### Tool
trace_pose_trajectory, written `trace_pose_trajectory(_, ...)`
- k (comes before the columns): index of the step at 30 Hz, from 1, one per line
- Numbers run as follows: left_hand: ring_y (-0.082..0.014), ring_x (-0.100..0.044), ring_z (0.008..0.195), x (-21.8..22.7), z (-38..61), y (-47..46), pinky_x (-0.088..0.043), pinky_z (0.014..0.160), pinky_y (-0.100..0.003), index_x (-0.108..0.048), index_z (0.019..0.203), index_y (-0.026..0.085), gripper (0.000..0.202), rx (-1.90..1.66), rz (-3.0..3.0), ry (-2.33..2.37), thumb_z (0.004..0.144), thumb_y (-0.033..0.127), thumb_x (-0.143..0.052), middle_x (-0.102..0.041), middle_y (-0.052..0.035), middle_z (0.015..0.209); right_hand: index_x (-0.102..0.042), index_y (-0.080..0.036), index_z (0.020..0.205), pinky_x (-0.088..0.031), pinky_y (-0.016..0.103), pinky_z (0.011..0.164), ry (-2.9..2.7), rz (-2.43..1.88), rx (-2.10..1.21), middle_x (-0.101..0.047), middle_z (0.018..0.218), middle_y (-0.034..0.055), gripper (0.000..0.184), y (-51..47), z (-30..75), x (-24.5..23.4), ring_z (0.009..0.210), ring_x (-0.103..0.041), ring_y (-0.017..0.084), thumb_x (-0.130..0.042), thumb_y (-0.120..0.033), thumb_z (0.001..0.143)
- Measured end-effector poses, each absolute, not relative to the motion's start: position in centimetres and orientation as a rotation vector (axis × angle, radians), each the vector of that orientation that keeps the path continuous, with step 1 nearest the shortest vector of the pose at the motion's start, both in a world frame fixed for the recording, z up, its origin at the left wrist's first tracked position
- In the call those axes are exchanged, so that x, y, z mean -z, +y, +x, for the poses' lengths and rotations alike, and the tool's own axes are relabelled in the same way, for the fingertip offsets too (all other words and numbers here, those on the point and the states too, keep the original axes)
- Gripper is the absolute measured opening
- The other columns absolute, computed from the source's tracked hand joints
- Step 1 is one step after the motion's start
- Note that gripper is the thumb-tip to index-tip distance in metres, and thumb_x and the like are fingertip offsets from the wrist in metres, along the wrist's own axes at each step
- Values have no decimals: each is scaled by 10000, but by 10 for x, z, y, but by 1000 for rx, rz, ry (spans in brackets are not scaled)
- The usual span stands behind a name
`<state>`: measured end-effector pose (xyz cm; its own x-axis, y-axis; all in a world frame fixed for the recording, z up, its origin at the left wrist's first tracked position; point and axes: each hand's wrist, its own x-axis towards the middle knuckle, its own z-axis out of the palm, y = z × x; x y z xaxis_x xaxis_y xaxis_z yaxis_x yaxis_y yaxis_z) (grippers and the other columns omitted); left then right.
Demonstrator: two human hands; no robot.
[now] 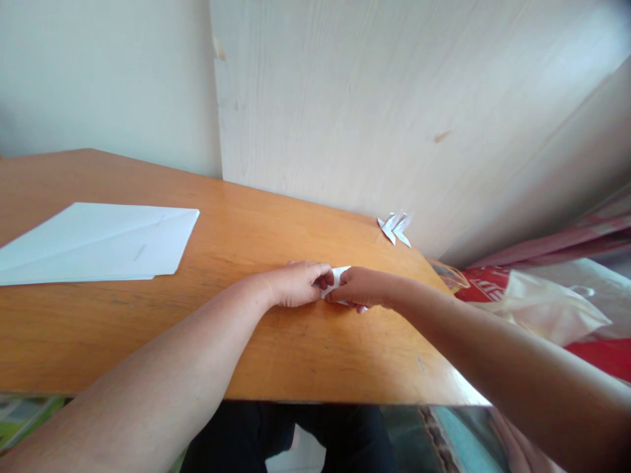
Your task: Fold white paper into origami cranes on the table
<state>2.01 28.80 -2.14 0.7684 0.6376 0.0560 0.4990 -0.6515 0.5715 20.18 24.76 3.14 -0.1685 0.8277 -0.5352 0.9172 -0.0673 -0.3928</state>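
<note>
Between my two hands, low over the wooden table, is a small piece of white folded paper (337, 278). My left hand (302, 282) lies at its left edge with curled fingers pressed to it. From the right, my right hand (362, 288) grips the same paper, thumb and fingers closed on it and covering much of its right side. Only a narrow part of the paper shows, so its full shape is hidden.
A stack of white paper sheets (113, 243) lies on the left of the table (276, 230). Several small folded paper pieces (394, 228) sit near the back right edge, by the wall (345, 98). Beyond the right edge are red and pale plastic bags (552, 302).
</note>
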Motion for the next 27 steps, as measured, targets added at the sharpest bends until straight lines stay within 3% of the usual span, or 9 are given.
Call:
trace_pose_trajectory(10,-221,-647,1012,18,20,287,-492,849,-317,-615,1141,244,356,-286,2420,875,800,170,-544,-704,-47,1153,-502,-209,638,-269,258,422,2020,1933,1044,-470,506,-25,190,247,213,-30,444,-402,109,-608,-306,763)
trace_pose_trajectory(21,-204,-641,999,17,20,287,-484,835,-298,-607,1110,244,380,-287,2411,863,754,123,-553,-698,-31,1137,-522,-203,626,-280,280,443,1945,1946,924,-485,509,-12,234,243,224,-37,436,-394,113,-606,-358,781)
trace_pose_trajectory(27,-203,-636,977,15,20,285,-478,819,-292,-619,1115,248,335,-293,2421,891,804,160,-531,-694,-35,1137,-535,-197,592,-259,287,437,1910,1924,907,-502,504,-4,277,242,231,-37,417,-391,112,-588,-385,787)
